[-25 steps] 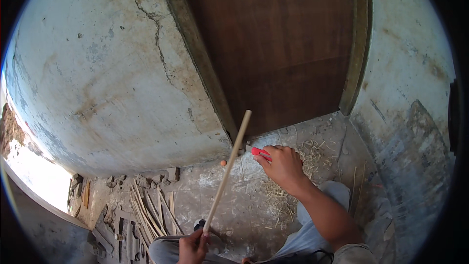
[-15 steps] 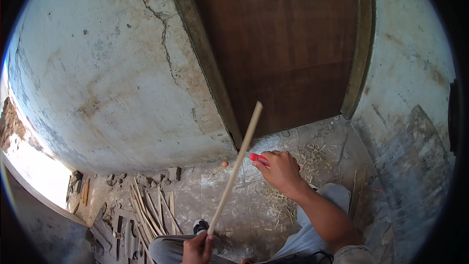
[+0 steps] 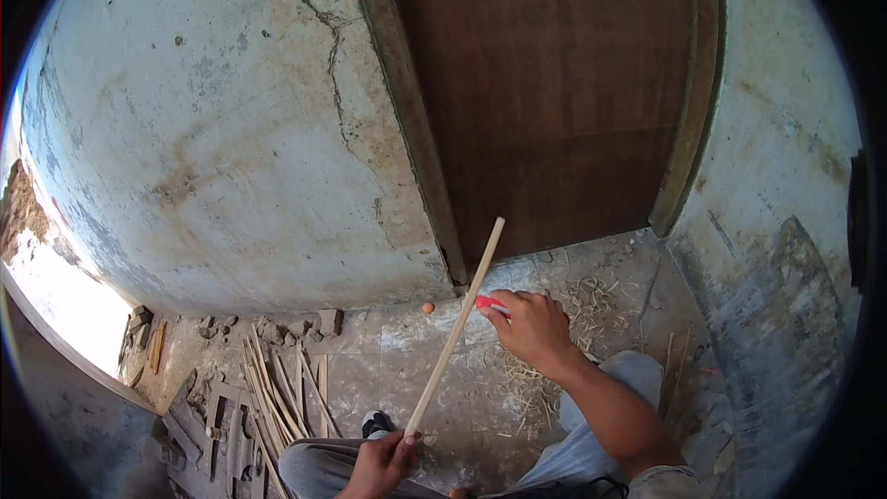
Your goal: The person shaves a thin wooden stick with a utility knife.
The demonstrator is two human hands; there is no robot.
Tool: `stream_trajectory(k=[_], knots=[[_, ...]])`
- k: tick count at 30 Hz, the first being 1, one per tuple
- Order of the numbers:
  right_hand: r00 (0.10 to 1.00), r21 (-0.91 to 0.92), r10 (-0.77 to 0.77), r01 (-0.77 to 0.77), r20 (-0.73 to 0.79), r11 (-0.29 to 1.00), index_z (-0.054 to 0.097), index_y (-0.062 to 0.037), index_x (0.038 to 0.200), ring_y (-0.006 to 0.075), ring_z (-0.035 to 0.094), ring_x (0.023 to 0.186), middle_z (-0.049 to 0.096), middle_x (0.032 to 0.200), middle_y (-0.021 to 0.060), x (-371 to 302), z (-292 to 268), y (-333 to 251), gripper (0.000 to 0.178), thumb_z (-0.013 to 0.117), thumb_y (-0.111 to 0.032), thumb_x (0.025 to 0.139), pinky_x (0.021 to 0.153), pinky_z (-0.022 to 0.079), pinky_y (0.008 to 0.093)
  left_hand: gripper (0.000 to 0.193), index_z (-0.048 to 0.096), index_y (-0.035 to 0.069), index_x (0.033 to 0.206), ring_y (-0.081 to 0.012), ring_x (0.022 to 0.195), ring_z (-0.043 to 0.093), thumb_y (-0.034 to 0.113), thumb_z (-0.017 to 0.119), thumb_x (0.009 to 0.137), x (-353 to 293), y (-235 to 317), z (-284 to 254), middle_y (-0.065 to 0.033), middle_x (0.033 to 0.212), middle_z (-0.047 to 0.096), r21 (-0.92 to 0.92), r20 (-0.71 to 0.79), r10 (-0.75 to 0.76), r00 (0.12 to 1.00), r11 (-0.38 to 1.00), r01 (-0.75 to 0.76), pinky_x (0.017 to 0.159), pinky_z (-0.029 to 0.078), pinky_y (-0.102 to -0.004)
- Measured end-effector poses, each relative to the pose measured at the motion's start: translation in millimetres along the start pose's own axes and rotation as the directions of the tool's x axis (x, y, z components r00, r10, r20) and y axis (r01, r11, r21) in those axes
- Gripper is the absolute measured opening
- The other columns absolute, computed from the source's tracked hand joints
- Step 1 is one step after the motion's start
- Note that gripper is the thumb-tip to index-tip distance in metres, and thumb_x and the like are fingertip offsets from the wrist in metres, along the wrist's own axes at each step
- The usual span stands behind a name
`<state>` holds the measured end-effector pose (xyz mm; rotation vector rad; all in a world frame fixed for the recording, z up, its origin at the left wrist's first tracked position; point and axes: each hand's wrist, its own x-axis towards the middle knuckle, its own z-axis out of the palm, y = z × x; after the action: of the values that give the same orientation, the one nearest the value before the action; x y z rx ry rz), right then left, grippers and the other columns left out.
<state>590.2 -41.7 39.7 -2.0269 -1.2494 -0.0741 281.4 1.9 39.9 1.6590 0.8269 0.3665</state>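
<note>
A pale bamboo or wooden strip point(image 3: 456, 333) slants up and to the right, its far end in front of the brown door. My left hand point(image 3: 382, 462) is closed round the strip's lower end, above my left knee. In my right hand point(image 3: 534, 328) is a red-handled cutter knife point(image 3: 496, 304), gripped with the fingers wrapped round it. The knife's front end is at the strip's right side, near its middle. Its blade is hard to make out, so I cannot tell whether it touches the strip.
Curled shavings point(image 3: 591, 314) litter the floor beyond and beside my right knee. Several long strips point(image 3: 277, 397) lie at the left, by broken concrete blocks point(image 3: 222, 434). Rubble point(image 3: 277, 328) lines the foot of the cracked wall point(image 3: 231, 148). A closed door point(image 3: 545, 92) stands ahead.
The strip's upper end has dropped and shifted slightly right. My left hand has moved a little right, and the knife is now closer to the strip. The whole view has shifted slightly.
</note>
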Motion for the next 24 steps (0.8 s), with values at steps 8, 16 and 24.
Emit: stream_trajectory(k=[8,16,24], knots=[[0.999,-0.021,0.018,-0.017,0.027,1.000,0.069,-0.0101,0.106,0.0385,0.069,0.076,0.071,0.085,0.0153,-1.1,2.0,4.2,0.027,0.064,-0.034,0.093,0.066,0.054,0.0501,0.031,0.066,-0.003,0.112,-0.0052,0.054,0.048,0.024,0.053,0.104,-5.9,6.2,4.9,0.0015,0.063,0.055,-0.094,-0.016,0.055,0.998,0.994,-0.056,0.049,0.038,-0.0241],[0.991,-0.021,0.074,-0.072,0.115,0.997,0.071,-0.0092,0.102,0.0374,0.069,0.076,0.071,0.085,0.0160,-2.5,3.0,-0.4,0.025,0.066,-0.032,0.091,0.066,0.053,0.0486,0.035,0.067,-0.003,0.110,-0.0047,0.055,0.046,0.029,0.053,0.104,-3.5,-52.0,18.1,0.0032,0.063,0.051,-0.093,-0.017,-0.006,1.000,0.996,0.005,0.049,0.036,-0.0236],[0.994,-0.006,0.064,-0.063,0.090,0.998,0.069,-0.0077,0.100,0.0406,0.068,0.080,0.071,0.088,0.0179,-1.1,3.8,4.5,0.027,0.063,-0.033,0.093,0.070,0.053,0.0509,0.034,0.064,-0.003,0.114,-0.0048,0.053,0.042,0.028,0.053,0.104,-0.4,-22.0,11.6,0.0038,0.062,0.048,-0.200,-0.040,0.009,0.999,0.980,-0.016,0.048,0.035,-0.0241]])
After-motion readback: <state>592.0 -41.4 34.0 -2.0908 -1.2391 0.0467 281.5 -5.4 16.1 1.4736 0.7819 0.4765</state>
